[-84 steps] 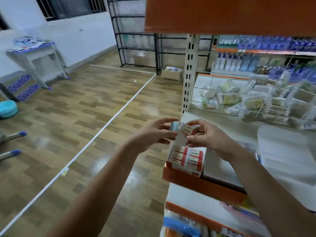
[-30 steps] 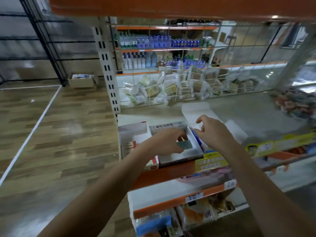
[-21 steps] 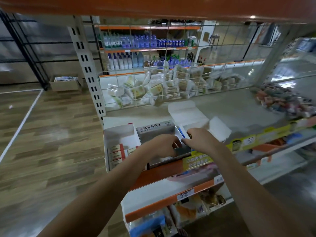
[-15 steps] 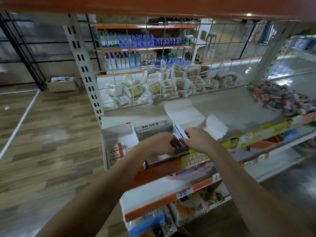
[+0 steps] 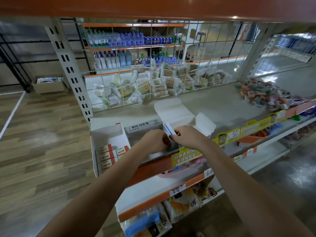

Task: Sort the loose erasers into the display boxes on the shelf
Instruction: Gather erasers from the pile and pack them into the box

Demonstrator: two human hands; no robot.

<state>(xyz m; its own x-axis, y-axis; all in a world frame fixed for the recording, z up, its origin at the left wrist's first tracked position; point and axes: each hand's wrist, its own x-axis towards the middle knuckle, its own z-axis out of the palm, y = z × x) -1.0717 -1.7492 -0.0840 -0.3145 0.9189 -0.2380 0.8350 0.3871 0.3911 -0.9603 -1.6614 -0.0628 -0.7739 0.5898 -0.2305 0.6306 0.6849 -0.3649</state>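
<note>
Hands: left hand (image 5: 156, 140) and right hand (image 5: 187, 136) curled inside grey box (image 5: 145, 128), contents hidden, grip cannot tell | left box (image 5: 109, 142) partly stocked | far pile (image 5: 266, 94) of loose erasers unsorted; most work remains

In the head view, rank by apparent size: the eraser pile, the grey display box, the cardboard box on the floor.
1. Eraser pile
2 and 3 unsure: the grey display box is half hidden by the hands, and the cardboard box is farther away.
</note>
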